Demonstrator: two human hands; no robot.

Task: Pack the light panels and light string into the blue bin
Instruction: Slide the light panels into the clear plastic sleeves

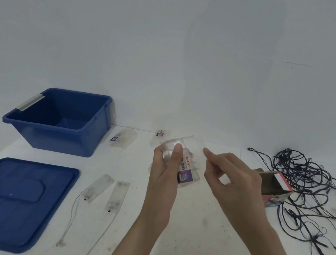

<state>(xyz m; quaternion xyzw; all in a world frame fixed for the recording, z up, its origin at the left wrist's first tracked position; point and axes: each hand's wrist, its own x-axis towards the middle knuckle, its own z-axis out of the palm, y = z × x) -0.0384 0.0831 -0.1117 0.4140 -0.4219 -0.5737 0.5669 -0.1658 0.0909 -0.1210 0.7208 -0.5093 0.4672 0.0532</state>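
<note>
White tabletop [201,230], scuffed and lightly soiled, is running up to a plain pale wall [175,41]. Far left: blue bin [58,139] is standing upright and open, a grey handle [30,102] on its left end. Near left: blue lid [10,202] is lying flat on the table, apart from the bin. Between the lid and our arms, two bare clear strips are lying side by side, left light panel [98,188] and right light panel [117,196], each trailing a thin pale wire [71,222] toward the near edge. Just right of the bin: packaged panel [122,139] is lying on the table, label at its left end. Farther right, by the wall, a second labelled packet [161,134] is lying flat. Centre: we are holding a clear packet [186,171] with a printed label above the table in our left hand [165,170], thumb pressing across its front, fingers wrapping behind. Our right hand [231,178] is hovering just beside the packet's right edge, index finger reaching toward it, the other fingers curling in toward the thumb. Whether they are pinching the clear film we cannot tell. Right, partly behind that hand: open cardboard box [273,187] is lying on its side. Far right: light string [310,188], dark and tangled, is sprawling loose over the table, well apart from the bin.
</note>
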